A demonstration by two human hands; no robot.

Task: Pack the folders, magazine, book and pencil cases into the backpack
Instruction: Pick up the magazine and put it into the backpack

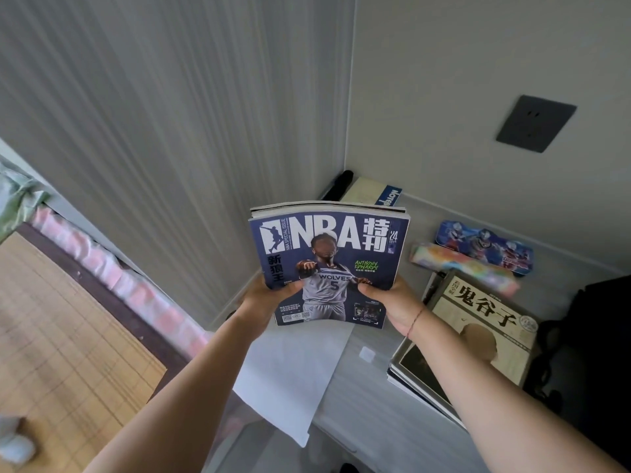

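Observation:
I hold a dark blue NBA magazine (329, 261) upright above the desk, its cover facing me. My left hand (264, 297) grips its lower left edge with the thumb on the cover, and my right hand (389, 302) grips the lower right edge the same way. A beige book (485, 322) with black Chinese lettering lies on a stack at the right. Behind it lie a pastel pencil case (461, 262) and a blue cartoon pencil case (485, 245). The black backpack (594, 353) sits at the far right edge. A translucent folder (293, 380) overhangs the desk's front.
The grey desk (375, 414) fills the corner of two walls. A notepad (375, 194) and a black object (336, 184) lie at the back corner. A dark wall socket (536, 123) is on the right wall. A bed with a bamboo mat (61, 336) lies at the left.

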